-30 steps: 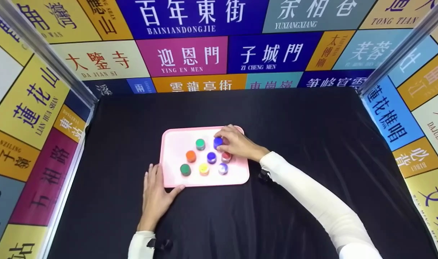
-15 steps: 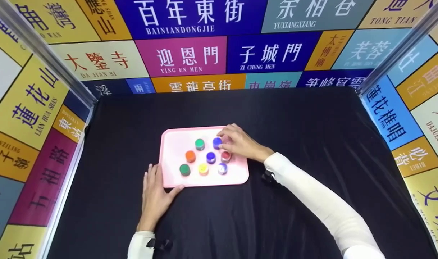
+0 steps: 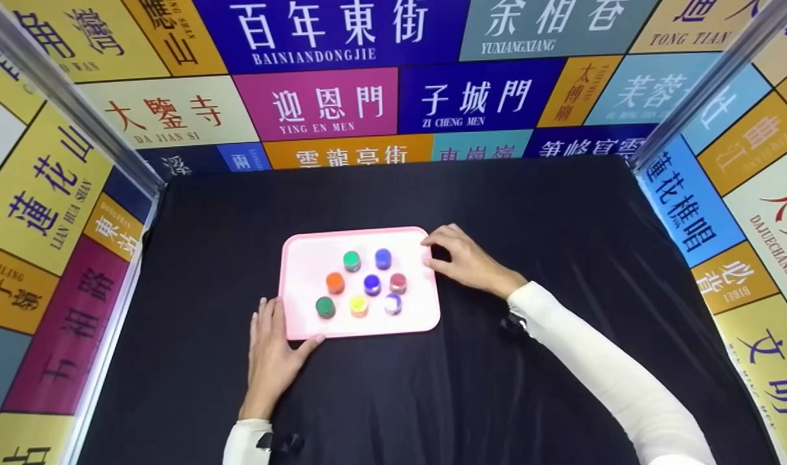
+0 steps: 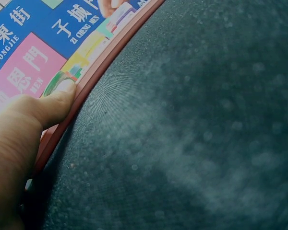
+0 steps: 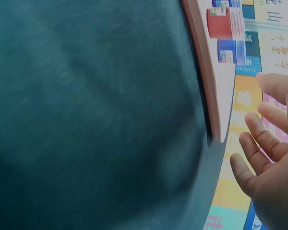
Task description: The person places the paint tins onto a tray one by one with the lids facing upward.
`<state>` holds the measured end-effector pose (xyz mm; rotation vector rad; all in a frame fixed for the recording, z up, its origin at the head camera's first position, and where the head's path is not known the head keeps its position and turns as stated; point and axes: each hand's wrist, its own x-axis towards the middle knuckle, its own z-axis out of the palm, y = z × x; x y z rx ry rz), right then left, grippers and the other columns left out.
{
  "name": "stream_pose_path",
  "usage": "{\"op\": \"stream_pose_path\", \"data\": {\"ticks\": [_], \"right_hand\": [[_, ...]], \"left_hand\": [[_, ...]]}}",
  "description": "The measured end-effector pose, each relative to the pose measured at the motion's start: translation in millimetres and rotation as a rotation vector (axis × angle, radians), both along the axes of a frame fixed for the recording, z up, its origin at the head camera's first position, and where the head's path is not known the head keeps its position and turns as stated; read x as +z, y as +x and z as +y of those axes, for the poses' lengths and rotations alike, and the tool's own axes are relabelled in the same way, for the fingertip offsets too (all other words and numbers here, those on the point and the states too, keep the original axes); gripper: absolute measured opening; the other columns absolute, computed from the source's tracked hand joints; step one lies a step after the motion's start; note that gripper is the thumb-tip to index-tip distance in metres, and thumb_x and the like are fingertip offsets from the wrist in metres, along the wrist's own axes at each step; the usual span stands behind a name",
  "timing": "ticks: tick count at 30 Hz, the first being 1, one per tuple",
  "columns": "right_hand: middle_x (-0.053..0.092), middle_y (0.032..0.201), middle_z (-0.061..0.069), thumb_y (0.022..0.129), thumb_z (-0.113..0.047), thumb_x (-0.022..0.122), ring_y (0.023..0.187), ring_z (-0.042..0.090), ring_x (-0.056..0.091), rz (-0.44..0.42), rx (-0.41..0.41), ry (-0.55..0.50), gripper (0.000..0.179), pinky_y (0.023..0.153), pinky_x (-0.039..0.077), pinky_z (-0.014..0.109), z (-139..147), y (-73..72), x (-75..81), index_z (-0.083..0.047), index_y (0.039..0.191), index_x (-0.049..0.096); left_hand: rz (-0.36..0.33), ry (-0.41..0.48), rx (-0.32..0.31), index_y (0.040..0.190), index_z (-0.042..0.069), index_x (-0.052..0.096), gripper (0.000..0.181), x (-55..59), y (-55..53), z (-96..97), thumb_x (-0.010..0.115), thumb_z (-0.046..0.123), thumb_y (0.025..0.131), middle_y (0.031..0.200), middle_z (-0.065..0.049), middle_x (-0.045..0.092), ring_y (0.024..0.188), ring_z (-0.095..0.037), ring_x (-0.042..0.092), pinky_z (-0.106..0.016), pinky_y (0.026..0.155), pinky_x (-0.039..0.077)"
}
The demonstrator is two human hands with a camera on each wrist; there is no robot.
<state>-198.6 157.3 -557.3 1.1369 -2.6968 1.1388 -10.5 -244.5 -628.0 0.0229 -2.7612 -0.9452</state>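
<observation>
A pink tray (image 3: 303, 252) lies on the black cloth, bearing several small paint pots in loose rows. Among them are a purple-blue pot (image 3: 383, 259) at the back right, a red pot (image 3: 398, 283) in front of it and an orange pot (image 3: 335, 283) at the left. My left hand (image 3: 274, 358) rests at the tray's near left corner, fingers straight along its side. In the left wrist view the thumb (image 4: 57, 103) lies on the rim by a green pot. My right hand (image 3: 464, 258), fingers apart and holding nothing, is at the tray's right edge.
Black cloth (image 3: 529, 213) covers the table around the tray. Panels with printed signs (image 3: 316, 103) stand along the back and both sides, with metal posts (image 3: 703, 84) at the corners.
My right hand has let go of the purple-blue pot and drawn back rightward to the tray's edge. The pot stays on the tray. My left hand keeps its place at the corner.
</observation>
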Motion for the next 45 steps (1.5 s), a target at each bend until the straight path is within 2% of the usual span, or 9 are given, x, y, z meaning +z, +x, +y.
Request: {"op": "stream_pose_path", "data": {"ticks": [9,15,20,26,33,45], "right_hand": [[0.072,0.127,0.011,0.101,-0.018,0.083,0.123,0.031,0.06,-0.011,-0.065,0.001,0.035,0.11,0.051,0.047,33.2,12.7,4.7,0.0,0.129,0.076],[0.072,0.127,0.012,0.099,-0.016,0.084,0.123,0.033,0.061,0.013,-0.087,-0.022,0.034,0.109,0.051,0.047,56.4,26.0,5.9,0.0,0.129,0.076],[0.073,0.128,0.011,0.097,-0.014,0.086,0.123,0.032,0.061,0.041,-0.103,-0.026,0.034,0.108,0.05,0.045,73.9,37.8,6.0,-0.002,0.128,0.077],[0.073,0.127,0.011,0.097,-0.013,0.086,0.123,0.032,0.062,0.062,-0.118,-0.024,0.034,0.11,0.047,0.036,93.6,51.4,4.9,-0.001,0.127,0.077],[0.074,0.124,0.013,0.092,-0.008,0.09,0.119,0.034,0.064,0.129,-0.136,-0.057,0.034,0.109,0.045,0.025,116.0,68.9,3.5,-0.004,0.123,0.078],[0.074,0.124,0.014,0.089,-0.005,0.091,0.118,0.034,0.064,0.101,-0.182,-0.039,0.038,0.107,0.04,0.011,147.8,104.0,-4.8,0.001,0.124,0.078]], "left_hand": [[-0.042,0.002,0.012,0.169,-0.006,0.032,0.119,1.4,2.9,-0.7,0.092,0.055,0.085,0.171,-0.031,0.034,0.167,-0.048,0.017,-0.058,0.138,0.007],[-0.071,0.002,0.025,0.17,-0.004,0.031,0.12,2.1,5.2,-1.9,0.091,0.057,0.086,0.172,-0.029,0.033,0.168,-0.046,0.015,-0.06,0.138,0.008],[-0.067,0.004,0.023,0.169,-0.005,0.031,0.118,1.6,5.4,-2.7,0.091,0.055,0.087,0.172,-0.03,0.032,0.167,-0.047,0.015,-0.06,0.138,0.008],[-0.046,0.002,0.022,0.169,-0.006,0.032,0.119,0.6,6.0,-2.7,0.093,0.053,0.085,0.171,-0.031,0.034,0.167,-0.048,0.016,-0.059,0.138,0.007],[-0.03,-0.003,0.013,0.168,-0.008,0.033,0.117,0.7,4.4,-0.6,0.093,0.05,0.085,0.17,-0.032,0.035,0.166,-0.048,0.018,-0.058,0.138,0.008],[-0.052,0.004,0.014,0.169,-0.005,0.032,0.117,2.7,0.3,1.6,0.093,0.051,0.086,0.172,-0.03,0.033,0.167,-0.047,0.015,-0.059,0.138,0.007]]}}
